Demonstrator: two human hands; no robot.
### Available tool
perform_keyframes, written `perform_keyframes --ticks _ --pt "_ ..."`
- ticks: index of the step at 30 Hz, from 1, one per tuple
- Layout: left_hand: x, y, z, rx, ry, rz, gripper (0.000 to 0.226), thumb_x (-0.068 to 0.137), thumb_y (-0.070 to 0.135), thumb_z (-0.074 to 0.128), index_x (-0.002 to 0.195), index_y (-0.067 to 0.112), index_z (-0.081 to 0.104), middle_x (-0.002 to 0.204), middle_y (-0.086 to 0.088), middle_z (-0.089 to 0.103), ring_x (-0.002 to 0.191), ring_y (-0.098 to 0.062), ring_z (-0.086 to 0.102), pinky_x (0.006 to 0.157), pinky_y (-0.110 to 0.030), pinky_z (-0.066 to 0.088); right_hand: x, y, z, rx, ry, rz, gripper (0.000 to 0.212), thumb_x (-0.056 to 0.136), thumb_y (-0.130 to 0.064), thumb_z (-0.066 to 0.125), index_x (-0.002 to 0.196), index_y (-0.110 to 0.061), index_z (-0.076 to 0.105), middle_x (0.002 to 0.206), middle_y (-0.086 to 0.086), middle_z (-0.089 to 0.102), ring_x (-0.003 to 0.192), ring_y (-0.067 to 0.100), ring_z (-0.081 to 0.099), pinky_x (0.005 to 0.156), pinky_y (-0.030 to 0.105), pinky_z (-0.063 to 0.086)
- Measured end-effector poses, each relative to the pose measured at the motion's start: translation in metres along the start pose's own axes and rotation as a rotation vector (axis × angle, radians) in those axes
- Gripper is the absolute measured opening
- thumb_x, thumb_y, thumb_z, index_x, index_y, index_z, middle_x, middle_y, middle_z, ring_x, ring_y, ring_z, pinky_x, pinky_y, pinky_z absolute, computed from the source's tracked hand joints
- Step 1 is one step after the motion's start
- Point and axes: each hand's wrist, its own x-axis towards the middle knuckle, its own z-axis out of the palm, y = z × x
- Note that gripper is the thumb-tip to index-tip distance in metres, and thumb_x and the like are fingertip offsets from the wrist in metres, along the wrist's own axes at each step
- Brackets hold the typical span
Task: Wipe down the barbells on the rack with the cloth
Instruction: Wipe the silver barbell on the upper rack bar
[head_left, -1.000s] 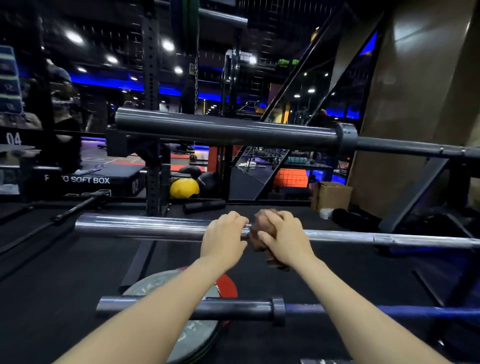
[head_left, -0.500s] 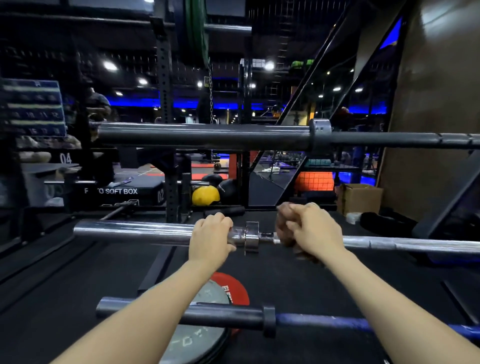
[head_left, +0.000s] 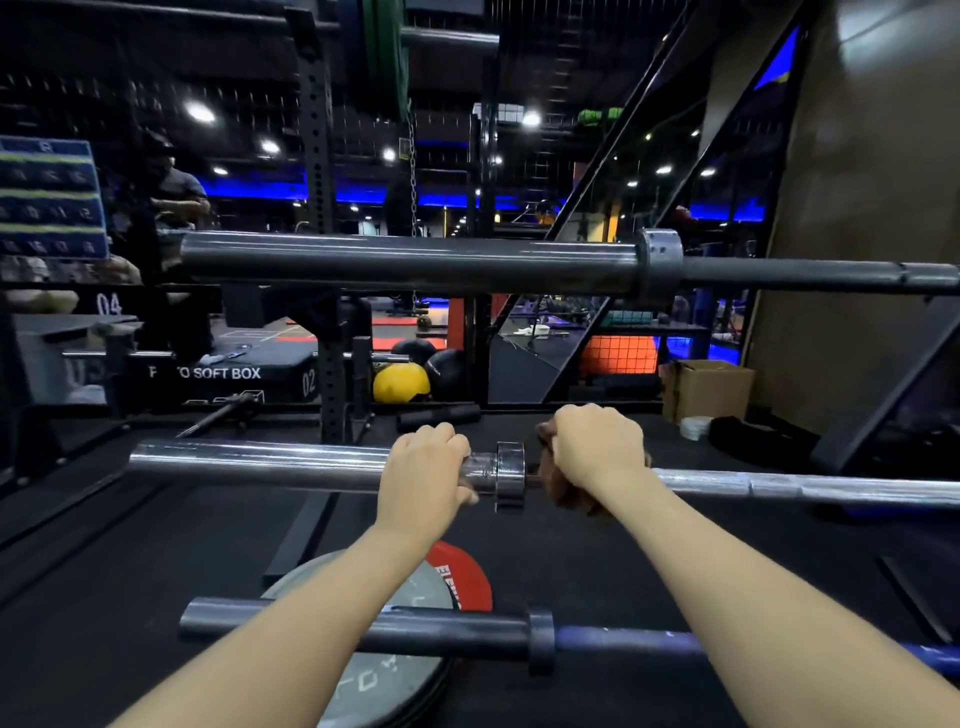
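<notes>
Far left, blurred blue board with yellow stripes, digits unreadable; below it white "04" on a dark panel. Black plyo box reads "SOFT BOX", first letters hidden, "02" on its end. Three barbells lie across the view on the rack: top dark barbell, middle chrome barbell, bottom dark barbell with a bluish shaft. Left hand wraps over the chrome sleeve just left of the collar, fingers curled round it, a steadying hold. Right hand is just right of the collar on the thinner shaft, grip closed round a brown cloth bunched against the bar; cloth mostly hidden under the fingers, bits showing left and below. Handling judgement: bar is heavy, rigid, smooth chrome on the sleeve so likely slick; shaft probably knurled, cloth may drag there. Cloth is soft, light, conforms round the bar, best held wrapped full circle and slid along. Bar likely rolls in its cradle, hence the left hand bracing. Below, a grey weight plate on the floor with faint unreadable lettering, red plate under it showing partial white letters "ELE". Yellow ball behind, cardboard box right, no readable print.
</notes>
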Motion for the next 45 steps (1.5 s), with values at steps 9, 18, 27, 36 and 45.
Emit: perform_keyframes --ticks 9,18,27,36,45 --pt "-0.003 -0.004 0.0 -0.041 0.021 -0.012 0.043 0.072 0.046 0.073 0.105 0.022 0.062 0.102 0.007 0.055 0.097 -0.015 0.05 0.086 -0.025 0.032 -0.039 0.001 0.026 0.05 -0.023 -0.193 0.026 0.097 -0.026 0.046 0.116 -0.024 0.065 0.126 -0.004 0.049 0.111 0.027 0.039 0.093 0.038 0.042" --pt "0.004 0.008 -0.015 -0.111 -0.05 -0.024 0.047 0.081 0.039 0.065 0.124 0.026 0.05 0.123 0.007 0.049 0.113 -0.015 0.047 0.092 -0.028 0.035 -0.034 0.034 -0.009 0.325 0.207 -0.07 0.024 0.089 -0.017 0.056 0.108 -0.023 0.068 0.115 0.002 0.062 0.11 0.029 0.053 0.085 0.034 0.044" --pt "0.016 0.047 0.007 -0.266 -0.036 -0.097 0.03 0.099 0.029 0.04 0.122 0.017 0.057 0.124 0.002 0.053 0.113 -0.022 0.052 0.094 -0.036 0.041 -0.018 0.043 0.023 -0.021 -0.081 -0.387 0.045 0.097 -0.047 0.041 0.14 -0.035 0.036 0.127 0.001 0.052 0.116 0.027 0.045 0.091 0.039 0.043" --pt "0.004 0.05 0.006 -0.206 -0.149 0.07 0.061 0.08 0.047 0.066 0.125 0.012 0.045 0.128 0.0 0.046 0.115 -0.02 0.046 0.095 -0.029 0.038 -0.032 0.13 0.016 0.021 -0.025 -0.303 0.046 0.095 -0.039 0.049 0.14 -0.033 0.041 0.128 -0.006 0.048 0.118 0.021 0.042 0.095 0.034 0.039" --pt "0.015 0.055 -0.003 -0.113 -0.232 -0.08 0.069 0.054 0.022 0.09 0.111 0.012 0.052 0.117 -0.003 0.056 0.113 -0.023 0.053 0.089 -0.035 0.045 -0.015 0.043 0.035 -0.078 0.143 -0.454 0.03 0.096 -0.038 0.047 0.118 -0.019 0.053 0.113 0.002 0.06 0.104 0.029 0.054 0.081 0.037 0.04"
